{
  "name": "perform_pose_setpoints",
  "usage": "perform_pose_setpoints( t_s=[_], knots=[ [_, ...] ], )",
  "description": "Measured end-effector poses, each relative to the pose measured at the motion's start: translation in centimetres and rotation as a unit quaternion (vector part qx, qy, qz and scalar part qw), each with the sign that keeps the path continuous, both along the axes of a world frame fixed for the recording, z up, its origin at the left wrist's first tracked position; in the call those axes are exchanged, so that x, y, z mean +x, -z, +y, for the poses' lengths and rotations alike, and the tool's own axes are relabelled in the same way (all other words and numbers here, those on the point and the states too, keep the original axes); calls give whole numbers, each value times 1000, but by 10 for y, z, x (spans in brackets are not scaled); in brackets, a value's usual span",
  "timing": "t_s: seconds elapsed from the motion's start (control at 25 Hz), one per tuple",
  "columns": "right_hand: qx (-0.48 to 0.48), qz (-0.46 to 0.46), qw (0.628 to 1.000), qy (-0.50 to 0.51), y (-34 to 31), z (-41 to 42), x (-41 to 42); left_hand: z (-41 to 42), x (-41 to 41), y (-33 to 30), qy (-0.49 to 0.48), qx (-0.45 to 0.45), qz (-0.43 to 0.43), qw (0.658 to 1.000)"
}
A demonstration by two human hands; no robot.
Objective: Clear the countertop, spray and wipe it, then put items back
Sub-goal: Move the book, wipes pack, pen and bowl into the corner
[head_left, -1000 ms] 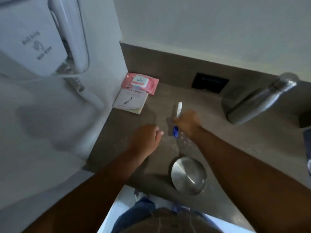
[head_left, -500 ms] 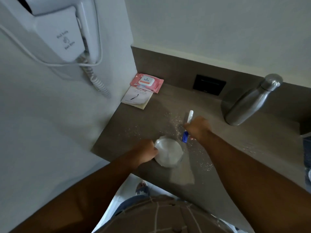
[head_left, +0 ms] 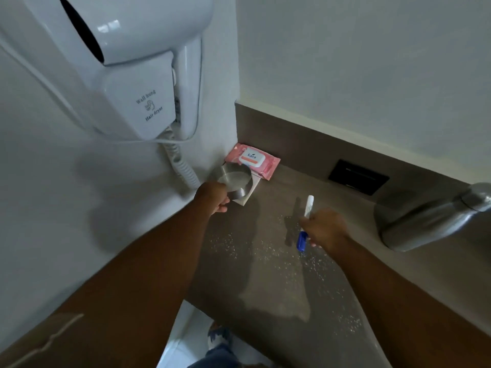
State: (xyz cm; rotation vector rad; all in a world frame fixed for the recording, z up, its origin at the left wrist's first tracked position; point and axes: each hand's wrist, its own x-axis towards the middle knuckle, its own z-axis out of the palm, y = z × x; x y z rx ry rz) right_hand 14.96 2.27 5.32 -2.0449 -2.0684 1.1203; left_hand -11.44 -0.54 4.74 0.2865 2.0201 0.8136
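Two hands busy: round steel bowl [head_left: 231, 179], lifted off lower-centre grey bench [head_left: 279, 282] half a second ago, is now gripped by left hand [head_left: 214, 195] fingers at centre-left above pink wipes pack [head_left: 252, 160]; white-blue pen [head_left: 305, 221] is clutched in right hand [head_left: 322, 229]. Clearing judged underway; crumbs remain.

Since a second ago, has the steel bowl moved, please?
Yes. The left hand has carried the steel bowl from the counter's front edge to the back corner, over the booklet beside the pink wipes pack.

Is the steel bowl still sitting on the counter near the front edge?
No: the left hand holds the steel bowl up at the back corner, over the white booklet beside the pink wipes pack.
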Motion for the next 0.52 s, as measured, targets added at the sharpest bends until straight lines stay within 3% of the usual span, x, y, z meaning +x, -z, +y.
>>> perform_pose_setpoints(
  t_s=[0.16, 0.32, 0.52],
  knots=[
    [1, 1, 1000, -10, -7, 25, -26, 13, -10, 10, -107, 20, -72, 991],
    [14, 21, 999, -25, -13, 56, -67, 18, -17, 17, -125, 25, -103, 986],
    [-25, 143, 989, 23, -10, 93, -159, 10, -23, 35, -132, 58, -149, 978]
  ],
)
